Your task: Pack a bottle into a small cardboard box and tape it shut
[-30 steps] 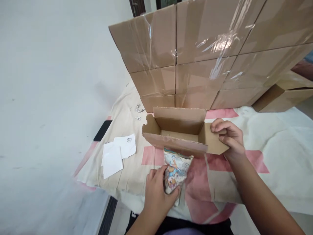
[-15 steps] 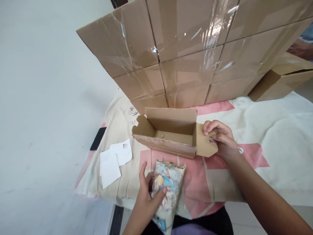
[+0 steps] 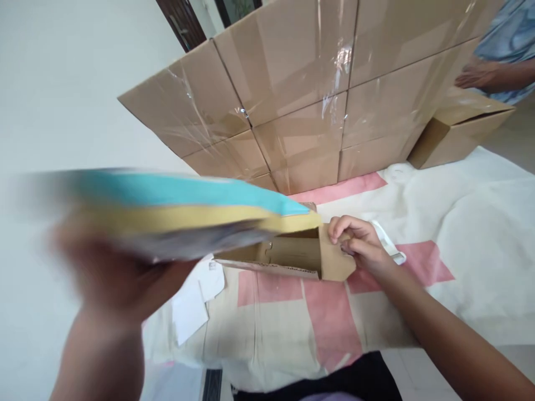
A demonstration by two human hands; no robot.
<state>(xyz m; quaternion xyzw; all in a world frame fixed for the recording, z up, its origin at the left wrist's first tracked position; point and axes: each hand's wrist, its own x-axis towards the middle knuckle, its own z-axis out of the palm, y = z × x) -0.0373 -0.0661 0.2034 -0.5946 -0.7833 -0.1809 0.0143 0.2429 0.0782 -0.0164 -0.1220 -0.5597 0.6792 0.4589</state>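
My left hand (image 3: 112,273), smeared by motion, is wrapped round a printed plastic packet (image 3: 188,203). The packet shows a turquoise and a yellow band and is raised close to the camera, covering the left part of an open cardboard box (image 3: 296,253). At the box's right end, my right hand (image 3: 359,239) pinches the end flap (image 3: 334,256) between thumb and fingers. What shows of the box's inside is bare cardboard.
Taped cardboard boxes (image 3: 301,83) form a wall behind. White papers (image 3: 192,306) lie left on the patterned cloth (image 3: 418,306). A white strap-like item (image 3: 390,245) is beside my right hand. Another person's hand (image 3: 478,75) is near a brown box (image 3: 457,136) at the back right.
My left hand has lifted the packet from the near edge up and left, in front of the box. My right hand still grips the flap. The view has shifted slightly.
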